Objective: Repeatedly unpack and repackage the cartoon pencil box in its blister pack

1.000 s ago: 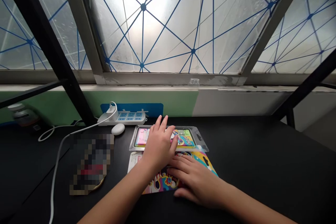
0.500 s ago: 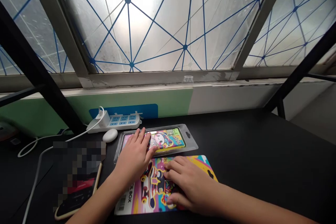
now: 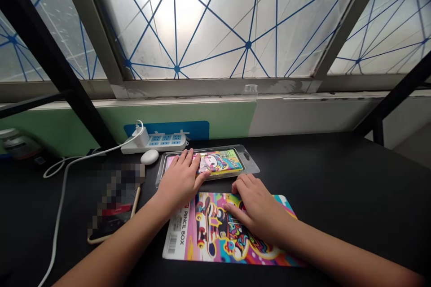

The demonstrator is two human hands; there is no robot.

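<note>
My left hand (image 3: 180, 184) lies flat with its fingers spread on a clear plastic package (image 3: 251, 166). Inside that package is a colourful pencil box (image 3: 224, 162) with a cartoon face on it, partly covered by my fingers. Nearer to me a bright printed card (image 3: 215, 233) marked "PENCIL BOX" lies flat, with a skateboard picture and a barcode. My right hand (image 3: 254, 208) rests over the card's upper right part. Its fingers bend across the far edge and the thumb stretches apart over the print; no grip on the card shows.
Left of the package are a white computer mouse (image 3: 149, 157) and a white power strip (image 3: 164, 142) with a plugged-in cable (image 3: 62, 202). A partly blurred phone (image 3: 116, 222) lies beside my left forearm. Black frame legs (image 3: 384, 107) stand along the sides near the window.
My right hand has shifted toward the card's far right, uncovering more of the print. The card has slid slightly right. My left hand stays on the package; the whole view has moved a little.
</note>
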